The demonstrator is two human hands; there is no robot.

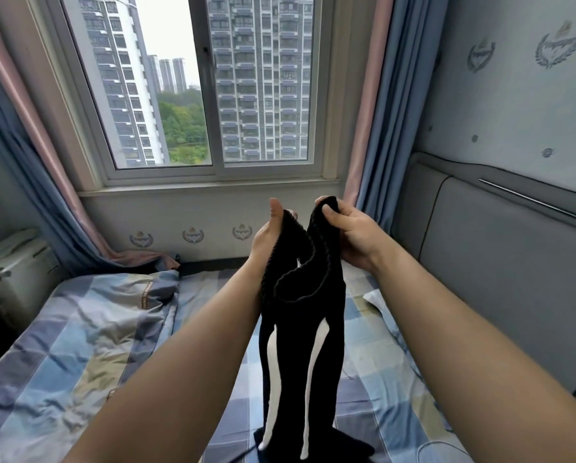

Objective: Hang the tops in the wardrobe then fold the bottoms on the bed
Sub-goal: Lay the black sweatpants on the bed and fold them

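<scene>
Both hands, left hand [269, 232] and right hand [348, 230], grasp the trousers [300, 329] waistband, legs hanging toward six o'clock onto the bed [79, 345].

Sliding window [209, 85] facing tower blocks, pink-and-blue curtains [367, 105] either side, grey suitcase [12, 275] at left, padded grey headboard [500, 262] at right

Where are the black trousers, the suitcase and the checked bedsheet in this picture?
black trousers [300, 355]: head view, on the hanging legs between the white stripes.
suitcase [12, 272]: head view, on its pale front, left of the bed.
checked bedsheet [79, 345]: head view, on a bare stretch at the left.
</scene>
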